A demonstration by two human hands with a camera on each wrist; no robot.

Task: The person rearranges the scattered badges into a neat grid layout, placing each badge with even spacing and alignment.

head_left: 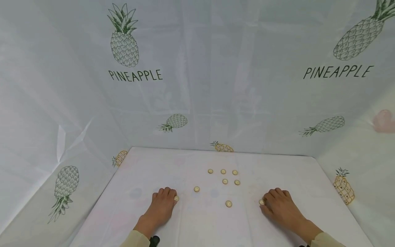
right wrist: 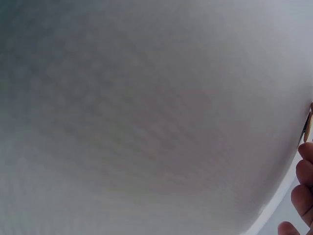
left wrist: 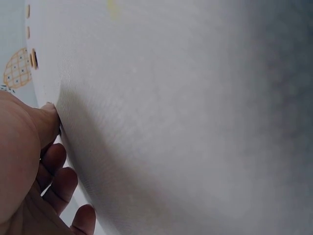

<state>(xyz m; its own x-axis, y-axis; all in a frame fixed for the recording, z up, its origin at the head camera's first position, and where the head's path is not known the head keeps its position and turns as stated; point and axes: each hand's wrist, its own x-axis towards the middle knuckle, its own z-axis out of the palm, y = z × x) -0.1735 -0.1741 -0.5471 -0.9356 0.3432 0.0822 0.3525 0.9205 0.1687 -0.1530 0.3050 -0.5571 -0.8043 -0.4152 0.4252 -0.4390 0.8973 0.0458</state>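
Note:
On the left of the white-covered table my left hand (head_left: 162, 204) pinches a small round pale disc (head_left: 176, 198) at the tips of thumb and index finger, low over the cloth. In the left wrist view the thumb (left wrist: 46, 120) hides that disc, and the other fingers curl beneath. Farther right, my right hand (head_left: 279, 207) grips another disc (head_left: 261, 202) between thumb and forefinger. Its thin tan edge (right wrist: 307, 128) shows beside the fingertips in the right wrist view. Between the hands lies a single disc (head_left: 228, 203), and one more disc (head_left: 196, 189) sits nearer the left hand.
Several more discs lie toward the back middle, three in a row with the centre disc (head_left: 223, 171) among them, and two just in front, including this disc (head_left: 237, 182). Pineapple-printed cloth (head_left: 216, 85) hangs behind the table (head_left: 203, 226) and along both sides.

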